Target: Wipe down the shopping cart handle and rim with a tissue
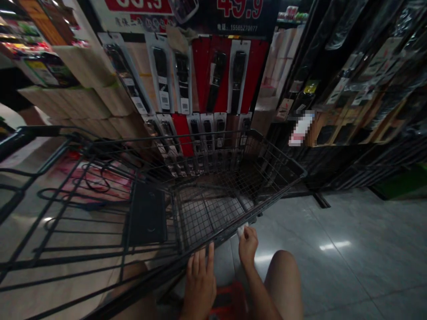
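Observation:
A dark wire shopping cart stands across in front of me, its basket bare wire mesh. My left hand lies against the near upper rail, fingers stretched out and holding nothing. Further along the same rail, to the right, my right hand is closed in a pinch. A small white wad, like a cloth or tissue, shows between its fingers and touches the rail. A black plastic panel sits at the cart's seat end, left of my hands.
Packaged dark goods hang on a display board behind the cart. Racks of hanging goods stand at right. A pink bag-like bundle shows through the cart's bars. Something red lies between my knees. Another person's leg is at far left.

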